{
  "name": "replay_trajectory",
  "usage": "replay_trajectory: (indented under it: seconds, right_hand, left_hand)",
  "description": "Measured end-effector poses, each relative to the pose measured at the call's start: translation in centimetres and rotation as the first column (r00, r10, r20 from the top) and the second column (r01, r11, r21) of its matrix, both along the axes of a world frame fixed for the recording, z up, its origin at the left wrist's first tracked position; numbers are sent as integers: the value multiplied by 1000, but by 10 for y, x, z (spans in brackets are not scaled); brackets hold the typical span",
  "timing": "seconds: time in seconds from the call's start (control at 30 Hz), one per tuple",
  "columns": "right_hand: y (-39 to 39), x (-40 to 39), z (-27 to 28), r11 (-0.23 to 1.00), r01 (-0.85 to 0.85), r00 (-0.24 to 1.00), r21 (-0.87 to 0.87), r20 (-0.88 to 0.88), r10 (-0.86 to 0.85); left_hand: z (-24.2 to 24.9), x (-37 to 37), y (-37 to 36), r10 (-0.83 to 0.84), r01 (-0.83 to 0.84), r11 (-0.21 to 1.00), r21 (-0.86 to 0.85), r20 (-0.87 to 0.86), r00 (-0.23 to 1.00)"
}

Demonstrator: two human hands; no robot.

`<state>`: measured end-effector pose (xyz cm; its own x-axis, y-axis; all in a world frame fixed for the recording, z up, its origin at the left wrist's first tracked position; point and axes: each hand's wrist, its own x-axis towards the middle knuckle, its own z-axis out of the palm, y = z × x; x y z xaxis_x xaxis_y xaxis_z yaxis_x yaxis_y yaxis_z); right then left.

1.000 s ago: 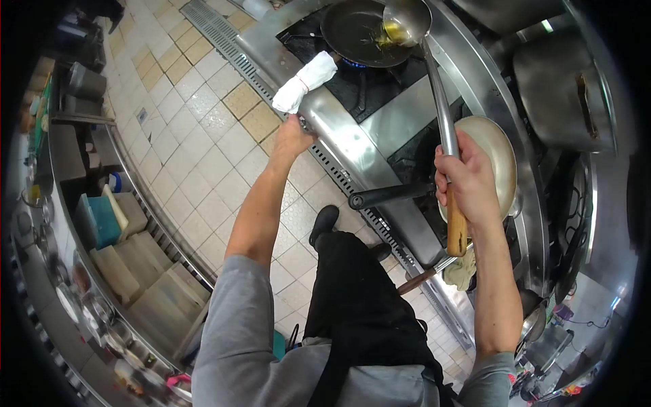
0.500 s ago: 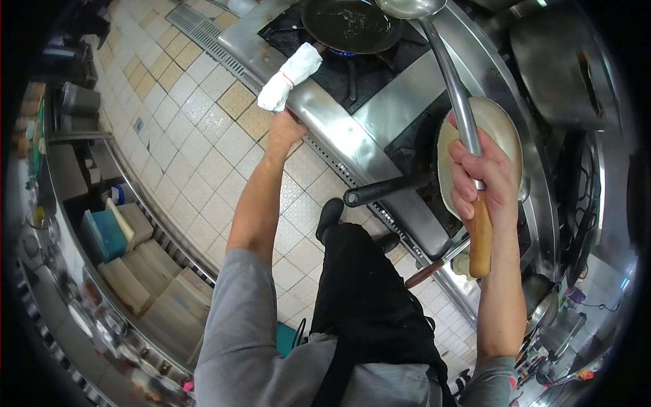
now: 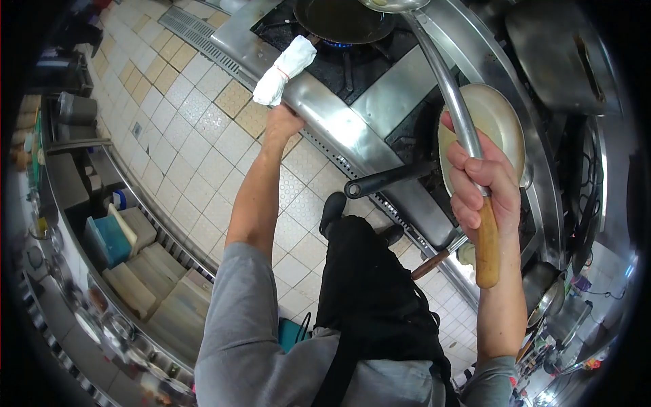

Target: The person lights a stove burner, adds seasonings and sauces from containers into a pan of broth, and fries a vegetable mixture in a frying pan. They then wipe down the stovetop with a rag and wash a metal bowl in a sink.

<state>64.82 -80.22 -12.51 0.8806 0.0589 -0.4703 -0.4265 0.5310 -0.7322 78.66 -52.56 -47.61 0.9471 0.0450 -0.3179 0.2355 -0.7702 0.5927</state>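
My right hand (image 3: pixel 483 178) is wrapped round a ladle (image 3: pixel 487 254), near where its wooden handle meets the metal shaft. The ladle's bowl is partly cut off at the top edge, just right of a dark frying pan (image 3: pixel 342 20) on a lit burner. A white cloth wrap (image 3: pixel 286 68), tied with a red band, sticks out from that pan toward the stove's front. Just below the wrap, my left hand (image 3: pixel 285 123) is at the stove's front edge; its fingers are hidden. A pale-lined pan (image 3: pixel 498 112) with a black handle (image 3: pixel 390 179) sits behind my right hand.
The steel stove front (image 3: pixel 325 108) runs diagonally beside my legs. A brown-handled tool (image 3: pixel 430 264) juts past its edge. Plastic containers (image 3: pixel 108 239) stand in the counter at left. A large metal vessel (image 3: pixel 563 57) is at upper right, above tiled floor (image 3: pixel 203 163).
The view has shifted slightly, with the frying pan and ladle bowl sitting higher in it. The ladle handle's end is a little lower. Both hands stay in nearly the same places.
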Motion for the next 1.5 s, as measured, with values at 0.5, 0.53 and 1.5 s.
replay_trajectory:
  seconds: [0.5, 0.53, 1.5]
  right_hand:
    - [14, 7, -8, 989, -32, 999, -142, -5, 32]
    - [15, 9, -8, 992, -9, 1000, -124, -12, 7]
    - [12, 4, -32, 880, -69, 981, -469, 126, 144]
  left_hand:
    - [-9, -1, 5, 22, -19, 989, -148, 18, 1000]
    - [-8, -1, 9, 24, -20, 989, -147, 23, 999]
    - [184, -20, 40, 309, -434, 444, -784, -321, 895]
